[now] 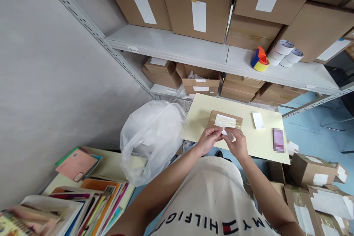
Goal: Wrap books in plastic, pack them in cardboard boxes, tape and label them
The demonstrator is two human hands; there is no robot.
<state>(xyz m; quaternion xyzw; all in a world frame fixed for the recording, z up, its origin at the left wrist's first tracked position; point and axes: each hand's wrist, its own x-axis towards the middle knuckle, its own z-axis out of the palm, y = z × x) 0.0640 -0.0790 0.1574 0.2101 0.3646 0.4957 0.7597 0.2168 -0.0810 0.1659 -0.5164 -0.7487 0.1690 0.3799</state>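
My left hand [208,140] and my right hand [236,142] meet above the near edge of the pale yellow table. Between their fingertips is a small white piece of paper or label [224,132], pinched from both sides. Just beyond my fingers lies a taped cardboard box [213,118] with a white label [225,121] on its top. My fingers partly cover the box's near side, so I cannot tell whether they touch it.
On the table [190,121] are a white slip [258,120] and a blurred purple object [278,140]. A plastic bag [152,136] bulges at the left, near books [94,206]. Tape rolls [284,47] and a tape dispenser [260,59] stand on the shelf. Boxes [312,169] crowd the right floor.
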